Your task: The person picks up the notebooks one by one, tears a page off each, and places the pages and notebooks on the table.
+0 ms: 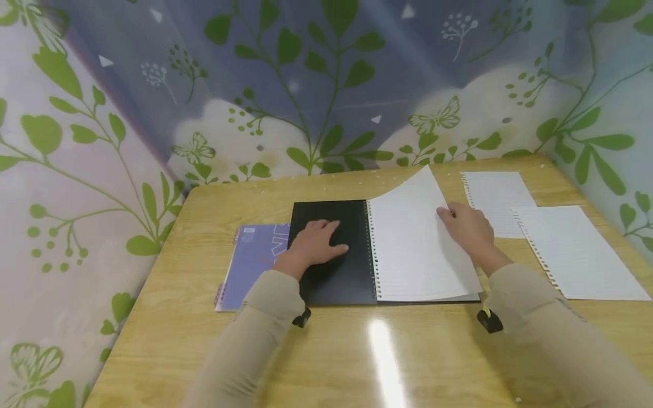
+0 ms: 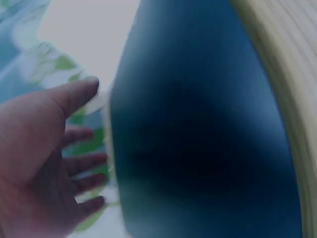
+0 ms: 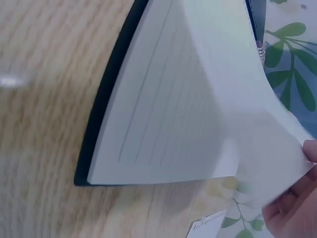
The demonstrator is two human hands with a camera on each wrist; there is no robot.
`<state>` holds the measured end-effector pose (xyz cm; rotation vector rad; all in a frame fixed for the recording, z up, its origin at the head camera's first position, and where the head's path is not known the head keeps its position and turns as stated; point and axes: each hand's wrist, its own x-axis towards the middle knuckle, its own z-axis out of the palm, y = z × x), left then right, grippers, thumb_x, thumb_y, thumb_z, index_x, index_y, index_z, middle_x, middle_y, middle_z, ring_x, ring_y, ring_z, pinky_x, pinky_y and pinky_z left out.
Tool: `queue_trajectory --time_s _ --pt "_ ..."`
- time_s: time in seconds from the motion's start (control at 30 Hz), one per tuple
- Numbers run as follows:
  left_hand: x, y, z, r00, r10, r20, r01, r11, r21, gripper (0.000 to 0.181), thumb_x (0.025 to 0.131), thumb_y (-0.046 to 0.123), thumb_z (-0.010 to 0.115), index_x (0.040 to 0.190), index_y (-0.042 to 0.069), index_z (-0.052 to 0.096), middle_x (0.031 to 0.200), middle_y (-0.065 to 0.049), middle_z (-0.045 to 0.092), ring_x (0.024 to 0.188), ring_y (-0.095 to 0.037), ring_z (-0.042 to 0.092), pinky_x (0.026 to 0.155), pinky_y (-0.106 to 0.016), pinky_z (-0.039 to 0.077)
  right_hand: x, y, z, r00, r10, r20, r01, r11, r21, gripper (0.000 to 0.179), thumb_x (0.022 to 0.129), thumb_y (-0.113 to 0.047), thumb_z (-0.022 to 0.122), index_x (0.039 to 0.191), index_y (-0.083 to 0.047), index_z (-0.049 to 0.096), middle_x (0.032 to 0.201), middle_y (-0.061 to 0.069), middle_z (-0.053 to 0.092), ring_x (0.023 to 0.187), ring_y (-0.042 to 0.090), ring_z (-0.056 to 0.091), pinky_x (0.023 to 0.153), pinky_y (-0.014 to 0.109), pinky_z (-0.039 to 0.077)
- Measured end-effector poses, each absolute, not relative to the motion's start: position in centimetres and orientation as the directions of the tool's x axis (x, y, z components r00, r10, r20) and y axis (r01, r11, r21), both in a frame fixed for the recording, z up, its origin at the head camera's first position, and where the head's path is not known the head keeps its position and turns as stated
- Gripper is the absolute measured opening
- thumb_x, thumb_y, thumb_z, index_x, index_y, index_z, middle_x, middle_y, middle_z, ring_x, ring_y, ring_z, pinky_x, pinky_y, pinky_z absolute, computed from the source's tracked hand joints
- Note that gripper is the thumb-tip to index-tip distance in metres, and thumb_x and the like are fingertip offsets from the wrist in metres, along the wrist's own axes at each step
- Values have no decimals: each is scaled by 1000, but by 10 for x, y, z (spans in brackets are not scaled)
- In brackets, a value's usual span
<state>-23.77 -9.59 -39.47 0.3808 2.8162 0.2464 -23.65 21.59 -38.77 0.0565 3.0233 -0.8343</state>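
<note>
With our left hand (image 1: pixel 315 245) flat on the open black spiral notebook (image 1: pixel 334 252) on the wooden tabletop (image 1: pixel 357 357), our right hand (image 1: pixel 466 226) pinches its top lined sheet (image 1: pixel 415 241), which could tear crookedly if pulled unevenly.

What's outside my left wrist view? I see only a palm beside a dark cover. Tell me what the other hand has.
Observer: The right hand pinches the top sheet of the open black notebook, lifting its outer edge.
Operator: Say what lies right of that notebook.
Observer: Two loose lined sheets lie flat on the table, each with a torn perforated edge.
Operator: Now report what's under the black cover on the left.
Observer: A purple spiral notebook lies partly beneath it, while the left hand rests flat on the black cover.
</note>
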Motion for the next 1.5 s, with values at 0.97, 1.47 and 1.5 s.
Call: queue_trajectory --time_s 0.97,1.47,1.5 --pt "-266 -42 -422 -888 217 -405 225 974 30 70 88 63 37 147 37 10 157 0 1 143 -26 11 105 -48 35 -244 240 -433 -961 -85 -263 104 772 -627 43 96 -26 34 79 6 56 77 19 56 71 28 52 64 37 46" --pt "-265 -42 -419 -886 216 -410 227 974 23 70 89 63 37 147 37 9 157 -1 1 143 -26 11 106 -48 34 -237 238 -440 -987 -116 -107 -26 788 -615 41 93 -15 35 52 -10 35 64 6 40 58 18 36 51 27 32" --pt "-264 -42 -419 -885 217 -413 228 973 22 70 89 63 37 147 37 9 157 0 1 143 -26 11 106 -48 34 -236 238 -440 -987 -116 -109 -24 786 -618 41 93 -15 35 52 -10 35 63 6 40 57 18 36 50 27 32"
